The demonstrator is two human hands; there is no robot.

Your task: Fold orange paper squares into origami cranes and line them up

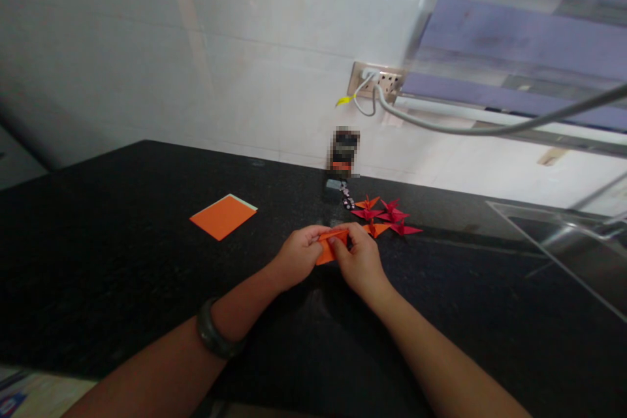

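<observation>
Between my two hands is a small folded piece of orange origami paper (330, 251), held just above the dark counter. My left hand (300, 256) pinches its left edge, thumb on the near side. With thumb and fingers, my right hand (360, 259) grips the upper right part; some fingertips are hidden behind the paper. Past my right hand sit several folded paper cranes (390, 214), red and orange, grouped close together. Off to the left lies a stack of square paper sheets (223, 217), orange on top with a pale green edge showing behind.
A phone-like object (345, 151), pixelated, leans against the wall on a small grey stand (334, 187), a patterned strap beside it. A sink (578, 241) is at the right. A cable (441, 127) runs from the wall socket (386, 81) across the upper right.
</observation>
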